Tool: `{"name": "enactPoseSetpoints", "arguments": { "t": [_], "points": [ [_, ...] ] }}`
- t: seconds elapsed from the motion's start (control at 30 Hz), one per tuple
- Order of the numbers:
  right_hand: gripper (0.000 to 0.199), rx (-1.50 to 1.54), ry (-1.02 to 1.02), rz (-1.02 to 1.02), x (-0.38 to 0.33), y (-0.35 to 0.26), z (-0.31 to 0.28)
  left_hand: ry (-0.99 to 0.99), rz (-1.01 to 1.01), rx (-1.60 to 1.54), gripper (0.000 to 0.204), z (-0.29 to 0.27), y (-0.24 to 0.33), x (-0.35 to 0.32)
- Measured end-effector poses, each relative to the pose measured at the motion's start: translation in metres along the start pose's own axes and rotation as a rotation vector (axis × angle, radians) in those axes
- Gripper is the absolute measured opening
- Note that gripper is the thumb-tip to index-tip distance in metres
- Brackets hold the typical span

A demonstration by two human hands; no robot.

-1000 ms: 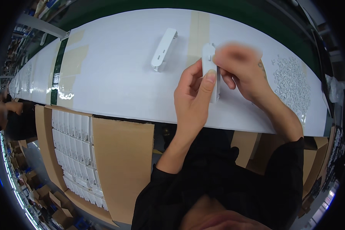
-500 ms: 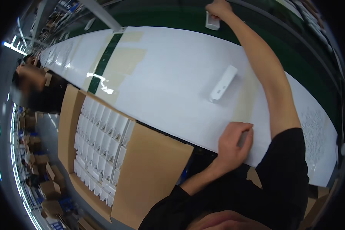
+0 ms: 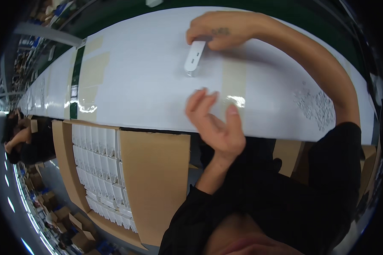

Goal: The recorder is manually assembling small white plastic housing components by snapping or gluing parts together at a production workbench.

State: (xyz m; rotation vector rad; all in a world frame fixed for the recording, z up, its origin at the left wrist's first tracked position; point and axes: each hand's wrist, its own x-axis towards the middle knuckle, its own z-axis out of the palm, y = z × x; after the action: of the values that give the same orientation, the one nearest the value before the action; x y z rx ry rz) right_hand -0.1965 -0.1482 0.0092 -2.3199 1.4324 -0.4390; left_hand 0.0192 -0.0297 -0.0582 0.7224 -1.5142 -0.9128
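Observation:
A slim white plastic case (image 3: 193, 57) with rounded ends and two small dark slots stands out on the white tabletop (image 3: 144, 76). My right hand (image 3: 221, 30) reaches in over it from the right, thumb and fingers closed round its far end. Closer to me, my left hand (image 3: 217, 125) hovers over the table's near part, fingers apart and half curled, with nothing in it. It does not touch the case.
An open carton (image 3: 155, 187) of white pieces in rows stands against the table's near edge at left. Beyond the table runs a green belt (image 3: 110, 21) carrying a white piece (image 3: 154, 2). Crumpled clear film (image 3: 315, 106) lies at right. Another person (image 3: 23, 136) is at far left.
My right hand has left the white piece at the belt and come back to grip the case on the table. My left hand has risen and opened. The view has turned.

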Motion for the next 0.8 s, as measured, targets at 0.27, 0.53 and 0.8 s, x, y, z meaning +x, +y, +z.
{"name": "enactPoseSetpoints", "arguments": {
  "t": [0.27,0.53,0.8],
  "points": [
    [0.014,-0.362,0.027,-0.074,-0.04,-0.088,-0.017,-0.437,-0.75,-0.859,0.05,-0.026,0.006,0.04],
    [0.025,-0.053,0.466,0.007,-0.185,-0.05,-0.004,-0.313,-0.969,-0.862,0.047,0.015,0.021,0.012],
    [0.008,-0.412,0.267,0.282,-0.257,-0.058,0.003,-0.367,-0.893,-1.032,0.051,0.017,-0.006,0.005]
  ]
}}
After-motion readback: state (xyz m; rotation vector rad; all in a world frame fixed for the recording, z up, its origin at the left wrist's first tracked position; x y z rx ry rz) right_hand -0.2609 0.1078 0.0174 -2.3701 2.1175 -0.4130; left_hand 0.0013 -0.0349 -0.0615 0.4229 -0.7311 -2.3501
